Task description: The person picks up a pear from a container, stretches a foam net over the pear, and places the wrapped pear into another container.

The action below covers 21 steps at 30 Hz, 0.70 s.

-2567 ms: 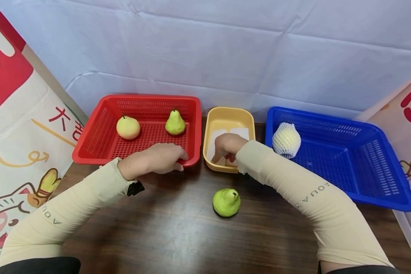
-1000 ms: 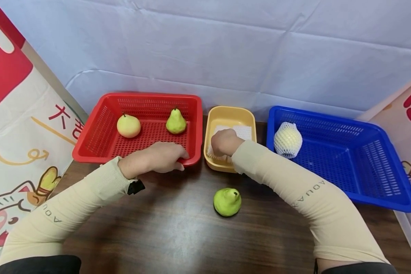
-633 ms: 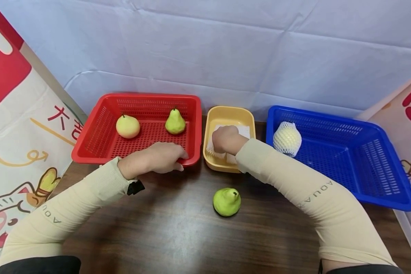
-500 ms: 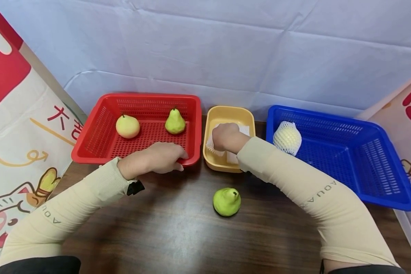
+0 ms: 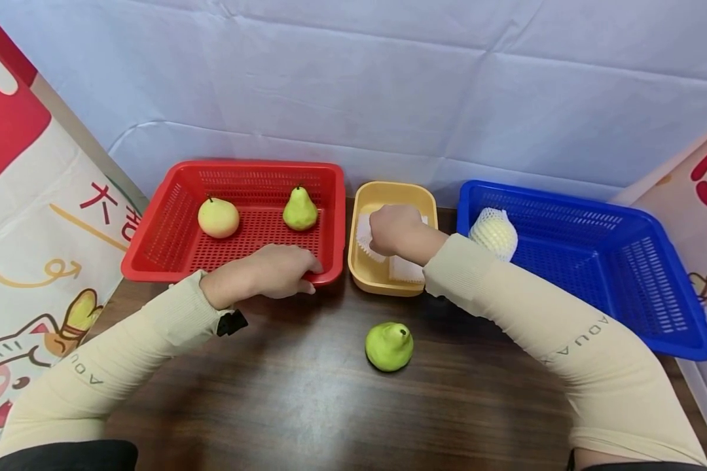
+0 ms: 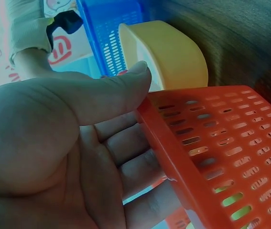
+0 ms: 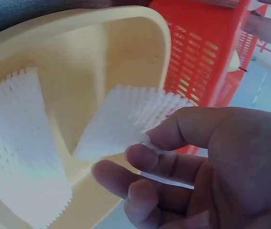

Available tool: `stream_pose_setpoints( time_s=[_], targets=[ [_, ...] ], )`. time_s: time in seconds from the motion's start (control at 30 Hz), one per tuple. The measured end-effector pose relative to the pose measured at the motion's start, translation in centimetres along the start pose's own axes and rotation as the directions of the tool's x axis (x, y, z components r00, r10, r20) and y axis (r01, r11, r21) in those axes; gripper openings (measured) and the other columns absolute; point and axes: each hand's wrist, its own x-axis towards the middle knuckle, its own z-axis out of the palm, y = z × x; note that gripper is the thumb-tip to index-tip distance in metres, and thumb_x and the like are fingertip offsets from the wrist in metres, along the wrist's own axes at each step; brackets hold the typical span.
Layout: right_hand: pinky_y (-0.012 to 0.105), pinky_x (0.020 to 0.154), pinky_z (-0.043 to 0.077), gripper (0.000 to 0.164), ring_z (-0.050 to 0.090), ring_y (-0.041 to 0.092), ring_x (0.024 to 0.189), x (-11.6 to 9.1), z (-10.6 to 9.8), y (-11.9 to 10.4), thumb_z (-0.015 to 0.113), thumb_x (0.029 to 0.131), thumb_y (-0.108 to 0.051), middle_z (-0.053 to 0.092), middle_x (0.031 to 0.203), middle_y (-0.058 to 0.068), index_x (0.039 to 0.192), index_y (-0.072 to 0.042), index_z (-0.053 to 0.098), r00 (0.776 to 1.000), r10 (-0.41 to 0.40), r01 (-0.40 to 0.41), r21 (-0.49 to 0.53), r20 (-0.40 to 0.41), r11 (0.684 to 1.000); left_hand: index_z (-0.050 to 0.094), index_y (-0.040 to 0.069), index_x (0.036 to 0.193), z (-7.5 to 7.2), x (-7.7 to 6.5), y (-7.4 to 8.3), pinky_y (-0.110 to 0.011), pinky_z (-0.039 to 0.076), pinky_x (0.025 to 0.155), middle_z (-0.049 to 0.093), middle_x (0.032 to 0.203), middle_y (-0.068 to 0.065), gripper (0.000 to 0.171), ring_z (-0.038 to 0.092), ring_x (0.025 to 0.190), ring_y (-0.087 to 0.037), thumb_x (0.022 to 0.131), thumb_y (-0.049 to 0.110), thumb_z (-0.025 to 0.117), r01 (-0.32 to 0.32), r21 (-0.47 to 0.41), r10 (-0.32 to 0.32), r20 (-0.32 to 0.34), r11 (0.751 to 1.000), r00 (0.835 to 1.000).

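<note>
RH (image 5: 396,230) has one foam net (image 7: 125,119) pinched btwn thumb & index, over/in the yellow tub (image 5: 395,191); can't tell if the net's lower end touches the bottom. 2nd net (image 7: 20,152) lies in the tub right next to it. LH (image 5: 277,268) grips the red basket (image 5: 230,167) by its near rim, R corner.

In the way: red basket just L of tub, blue basket (image 5: 613,275) w/ netted fruit (image 5: 493,234) just R, green pear (image 5: 389,347) in front. Gaps either side are narrow; tub's open up top, table (image 5: 306,405) runs along all 3 front edges.
</note>
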Motion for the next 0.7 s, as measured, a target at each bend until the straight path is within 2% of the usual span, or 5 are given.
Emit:
stream_pose_setpoints(
  time_s=[0.2, 0.37, 0.5, 0.6, 0.7],
  targets=[
    [0.039, 0.066, 0.053, 0.022, 0.061, 0.021, 0.078, -1.0, -0.4, 1.0, 0.059, 0.098, -0.028, 0.064, 0.090, 0.007, 0.087, -0.010, 0.063, 0.998, -0.022, 0.024, 0.037, -0.054, 0.999, 0.065, 0.020, 0.086, 0.1, 0.0, -0.1, -0.041, 0.047, 0.073, 0.057, 0.078, 0.002, 0.013, 0.052, 0.077, -0.017, 0.094, 0.027, 0.074, -0.007, -0.004, 0.007, -0.015, 1.000, 1.000],
    [0.039, 0.060, 0.048, 0.027, 0.059, 0.022, 0.073, -1.8, -0.8, 2.1, 0.058, 0.096, -0.027, 0.060, 0.079, 0.006, 0.074, -0.012, 0.059, 0.995, -0.034, 0.041, 0.079, -0.090, 0.996, 0.069, 0.019, 0.095, 0.1, 0.0, -0.1, -0.039, 0.045, 0.071, 0.057, 0.078, 0.002, 0.018, 0.051, 0.076, -0.016, 0.095, 0.037, 0.072, -0.001, -0.015, 0.001, -0.030, 1.000, 1.000],
    [0.038, 0.054, 0.042, 0.034, 0.051, 0.019, 0.065, -2.8, -1.2, 2.8, 0.059, 0.095, -0.026, 0.048, 0.067, 0.001, 0.064, -0.015, 0.051, 0.993, -0.027, 0.042, 0.125, -0.117, 0.991, 0.071, 0.018, 0.099, 0.1, 0.0, -0.1, -0.037, 0.044, 0.070, 0.058, 0.080, 0.002, 0.022, 0.052, 0.076, -0.016, 0.096, 0.040, 0.070, 0.010, -0.026, -0.011, -0.023, 1.000, 1.000],
    [0.033, 0.050, 0.035, 0.038, 0.040, 0.015, 0.057, -3.5, -1.3, 3.2, 0.058, 0.095, -0.025, 0.037, 0.060, -0.003, 0.060, -0.016, 0.045, 0.991, -0.029, 0.050, 0.164, -0.129, 0.985, 0.072, 0.017, 0.110, 0.0, -0.1, -0.1, -0.040, 0.048, 0.075, 0.065, 0.091, 0.001, 0.029, 0.056, 0.083, -0.016, 0.096, 0.042, 0.069, 0.022, -0.028, -0.023, -0.025, 0.999, 0.999],
    [0.029, 0.047, 0.028, 0.040, 0.032, 0.013, 0.053, -4.4, -1.3, 3.7, 0.057, 0.095, -0.025, 0.031, 0.057, -0.005, 0.059, -0.017, 0.042, 0.988, -0.036, 0.065, 0.194, -0.149, 0.979, 0.071, 0.015, 0.124, -0.3, -0.3, -0.1, -0.046, 0.051, 0.086, 0.070, 0.111, -0.001, 0.039, 0.063, 0.100, -0.018, 0.096, 0.043, 0.069, 0.032, -0.031, -0.033, -0.052, 0.999, 0.998]
  ],
)
